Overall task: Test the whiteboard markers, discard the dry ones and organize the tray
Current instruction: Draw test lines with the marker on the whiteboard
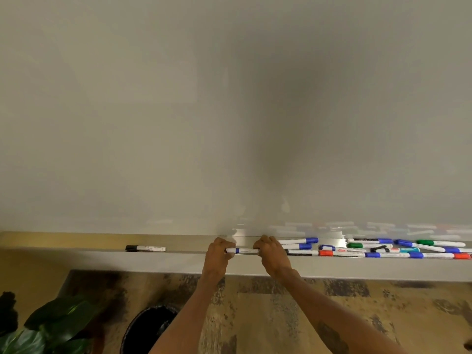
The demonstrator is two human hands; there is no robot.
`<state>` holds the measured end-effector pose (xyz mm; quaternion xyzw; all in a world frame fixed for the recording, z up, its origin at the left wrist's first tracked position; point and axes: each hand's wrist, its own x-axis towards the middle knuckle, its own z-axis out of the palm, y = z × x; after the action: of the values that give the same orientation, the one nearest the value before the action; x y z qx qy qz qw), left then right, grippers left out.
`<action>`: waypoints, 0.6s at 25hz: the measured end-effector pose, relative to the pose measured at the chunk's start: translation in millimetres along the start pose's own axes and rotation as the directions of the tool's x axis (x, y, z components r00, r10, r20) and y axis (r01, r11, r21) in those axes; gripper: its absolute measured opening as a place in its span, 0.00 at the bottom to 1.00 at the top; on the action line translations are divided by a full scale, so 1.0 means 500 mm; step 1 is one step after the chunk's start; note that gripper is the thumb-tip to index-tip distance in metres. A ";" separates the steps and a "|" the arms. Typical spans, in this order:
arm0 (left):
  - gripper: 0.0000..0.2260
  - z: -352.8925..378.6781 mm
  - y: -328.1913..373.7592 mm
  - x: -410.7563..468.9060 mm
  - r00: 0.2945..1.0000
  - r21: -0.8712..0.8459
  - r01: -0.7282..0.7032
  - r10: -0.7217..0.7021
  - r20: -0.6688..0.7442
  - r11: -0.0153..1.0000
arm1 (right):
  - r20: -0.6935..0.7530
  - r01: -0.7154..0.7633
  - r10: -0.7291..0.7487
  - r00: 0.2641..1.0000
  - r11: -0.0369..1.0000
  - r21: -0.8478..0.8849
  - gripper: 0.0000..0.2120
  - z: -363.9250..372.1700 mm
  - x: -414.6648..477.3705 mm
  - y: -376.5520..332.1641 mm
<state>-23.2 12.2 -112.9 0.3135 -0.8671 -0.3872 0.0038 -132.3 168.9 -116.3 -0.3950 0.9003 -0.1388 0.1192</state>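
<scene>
- white-barrelled, with a thin blue band near one end, the held marker (242,250) lies level above the front lip of the tray (178,259), roughly at the tray's middle.
- the left hand (219,251) is curled tight round the marker's left end, fingers folded over the barrel so that the tip of that end is hidden inside the fist.
- the right hand (271,252) is clenched the same way round the marker's right end; whether a cap sits under those fingers cannot be told.
- only the short stretch of barrel between the two fists shows, and the blue band sits just beside the left hand.
- along the tray to the right of the hands lies a loose heap of markers (378,249), with blue, green, red and black caps, some crossing over one another, the nearest ones almost touching the right hand.
- well to the left of the hands on the tray, a single black-capped marker (145,248) lies alone, flat and parallel to the tray's edge.
- above the tray the whiteboard (229,111) fills the view, pale and unmarked, with faint reflections of the markers just over the heap.
- below the tray and left of the forearms, a round black bin (150,328) stands on the patterned floor, with dark green plant leaves (56,325) further left.
</scene>
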 end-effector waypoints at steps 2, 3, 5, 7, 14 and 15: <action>0.12 -0.016 0.012 -0.016 0.996 -0.234 0.000 -0.020 -0.085 0.972 | -0.033 -0.005 0.006 0.999 0.999 0.033 0.15 -0.018 -0.009 0.004; 0.11 -0.024 0.025 -0.025 0.990 -0.351 -0.003 -0.047 -0.133 0.936 | -0.053 -0.009 0.013 0.999 0.998 0.069 0.14 -0.028 -0.013 0.007; 0.10 -0.038 0.064 -0.041 0.970 -0.547 -0.013 -0.122 -0.209 0.837 | -0.086 -0.021 0.036 0.996 0.985 0.172 0.12 -0.051 -0.022 0.012; 0.08 -0.043 0.112 -0.050 0.957 -0.694 -0.029 -0.182 -0.228 0.719 | -0.107 -0.034 0.065 0.992 0.961 0.274 0.10 -0.075 -0.032 0.014; 0.04 -0.059 0.280 -0.088 0.959 -0.797 -0.163 -0.098 -0.267 0.581 | -0.263 0.019 0.097 0.960 0.913 0.408 0.08 -0.176 -0.084 0.033; 0.04 -0.063 0.303 -0.096 0.960 -0.800 -0.179 -0.077 -0.269 0.572 | -0.295 0.042 0.087 0.951 0.914 0.404 0.09 -0.193 -0.095 0.040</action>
<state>-58.5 93.6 22.4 0.3012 -0.5893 -0.6956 0.2794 -145.9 232.2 -27.9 -0.3249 0.8638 -0.3806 0.0587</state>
